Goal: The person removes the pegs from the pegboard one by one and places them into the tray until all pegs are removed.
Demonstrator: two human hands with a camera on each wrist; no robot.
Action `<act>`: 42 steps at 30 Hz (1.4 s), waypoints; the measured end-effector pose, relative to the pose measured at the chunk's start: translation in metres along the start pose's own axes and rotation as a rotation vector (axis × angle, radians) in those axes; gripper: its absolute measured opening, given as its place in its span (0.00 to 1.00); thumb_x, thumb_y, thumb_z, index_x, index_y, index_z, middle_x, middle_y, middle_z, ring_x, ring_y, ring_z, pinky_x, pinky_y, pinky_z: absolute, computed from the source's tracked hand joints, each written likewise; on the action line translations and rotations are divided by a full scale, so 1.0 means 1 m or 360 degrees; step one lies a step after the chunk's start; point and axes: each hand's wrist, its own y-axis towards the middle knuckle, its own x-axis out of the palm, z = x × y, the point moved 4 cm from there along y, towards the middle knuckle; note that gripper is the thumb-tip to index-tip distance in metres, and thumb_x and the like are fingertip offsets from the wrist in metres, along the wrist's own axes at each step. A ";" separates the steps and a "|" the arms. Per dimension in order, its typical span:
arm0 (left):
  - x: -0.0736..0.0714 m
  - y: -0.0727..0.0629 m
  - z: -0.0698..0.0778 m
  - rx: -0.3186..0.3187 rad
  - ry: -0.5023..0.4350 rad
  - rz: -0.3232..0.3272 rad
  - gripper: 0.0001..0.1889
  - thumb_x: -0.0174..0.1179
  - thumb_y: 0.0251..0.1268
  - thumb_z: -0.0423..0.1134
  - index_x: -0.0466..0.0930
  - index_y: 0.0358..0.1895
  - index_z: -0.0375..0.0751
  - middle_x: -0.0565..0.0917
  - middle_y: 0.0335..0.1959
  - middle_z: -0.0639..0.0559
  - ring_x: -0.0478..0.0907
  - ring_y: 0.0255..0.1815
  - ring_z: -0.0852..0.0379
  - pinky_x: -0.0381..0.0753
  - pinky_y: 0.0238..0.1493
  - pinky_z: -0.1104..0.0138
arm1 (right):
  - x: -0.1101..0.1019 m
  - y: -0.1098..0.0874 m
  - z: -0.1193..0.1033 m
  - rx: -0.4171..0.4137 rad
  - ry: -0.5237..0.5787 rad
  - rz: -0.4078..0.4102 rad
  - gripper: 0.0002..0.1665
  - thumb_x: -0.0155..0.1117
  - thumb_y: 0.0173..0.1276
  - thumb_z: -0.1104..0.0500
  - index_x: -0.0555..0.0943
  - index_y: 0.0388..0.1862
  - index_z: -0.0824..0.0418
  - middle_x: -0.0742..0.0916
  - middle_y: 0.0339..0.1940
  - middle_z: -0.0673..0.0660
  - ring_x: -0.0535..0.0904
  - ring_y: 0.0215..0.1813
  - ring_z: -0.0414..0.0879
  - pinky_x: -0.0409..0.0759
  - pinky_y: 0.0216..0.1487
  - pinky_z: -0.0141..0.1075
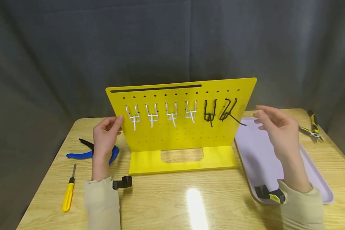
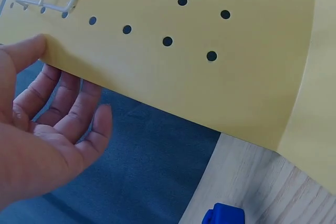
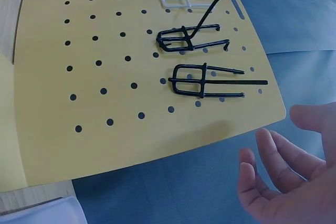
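Board [image 1: 180, 135] pinched by left hand [image 1: 105, 132], hooks [image 1: 191, 112] hung on it, right hand [image 1: 281, 129] held beside, fingers relaxed, tray [image 1: 254, 140] set toward right edge of desk [image 1: 158, 198]

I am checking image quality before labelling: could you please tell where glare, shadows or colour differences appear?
Head view: white glare on the table, soft shadow on the lilac tray; left wrist and right wrist views: the yellow board paler and the curtain bluer than in the head view.
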 end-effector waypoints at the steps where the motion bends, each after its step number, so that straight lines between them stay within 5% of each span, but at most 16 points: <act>1: 0.000 0.000 0.000 0.0003 -0.0004 -0.0001 0.22 0.59 0.67 0.50 0.80 0.48 0.31 0.79 0.31 0.63 0.77 0.35 0.60 0.77 0.41 0.69 | 0.000 0.000 0.001 0.0005 -0.0006 -0.0020 0.18 0.62 0.69 0.58 0.81 0.53 0.67 0.87 0.35 0.41 0.82 0.35 0.36 0.77 0.36 0.23; 7: -0.003 0.000 0.000 -0.0029 0.0055 0.0010 0.23 0.59 0.66 0.52 0.81 0.49 0.33 0.79 0.32 0.64 0.78 0.36 0.60 0.76 0.43 0.68 | 0.005 0.001 0.004 -0.0017 -0.0007 -0.0370 0.17 0.58 0.72 0.59 0.80 0.56 0.62 0.87 0.36 0.43 0.82 0.37 0.37 0.79 0.39 0.25; 19: -0.005 -0.001 -0.001 -0.0068 0.0079 0.0014 0.24 0.58 0.67 0.54 0.81 0.50 0.35 0.79 0.35 0.61 0.78 0.38 0.59 0.76 0.43 0.68 | 0.026 -0.002 0.010 -0.0027 0.0604 -0.0899 0.16 0.53 0.70 0.73 0.78 0.55 0.69 0.87 0.40 0.54 0.85 0.41 0.45 0.82 0.44 0.35; 24: -0.003 -0.001 0.000 -0.0060 0.0077 -0.0004 0.24 0.57 0.67 0.54 0.81 0.50 0.34 0.79 0.36 0.61 0.77 0.39 0.59 0.75 0.44 0.68 | 0.030 -0.003 0.011 -0.0054 0.0773 -0.0980 0.15 0.50 0.71 0.75 0.77 0.54 0.73 0.86 0.42 0.56 0.84 0.44 0.47 0.81 0.46 0.36; 32: -0.001 -0.002 0.000 -0.0058 0.0076 -0.0006 0.24 0.57 0.67 0.53 0.81 0.51 0.34 0.79 0.35 0.62 0.77 0.37 0.62 0.76 0.44 0.66 | 0.032 -0.003 0.014 -0.0034 0.1304 -0.1147 0.19 0.39 0.76 0.73 0.77 0.55 0.73 0.85 0.49 0.61 0.83 0.49 0.53 0.79 0.51 0.41; 42: 0.001 -0.002 0.000 -0.0055 0.0069 -0.0013 0.24 0.57 0.67 0.54 0.81 0.50 0.34 0.79 0.35 0.61 0.77 0.38 0.61 0.76 0.44 0.67 | 0.033 -0.005 0.012 0.0014 0.1416 -0.1175 0.19 0.43 0.74 0.75 0.82 0.51 0.70 0.87 0.47 0.60 0.83 0.50 0.52 0.78 0.53 0.41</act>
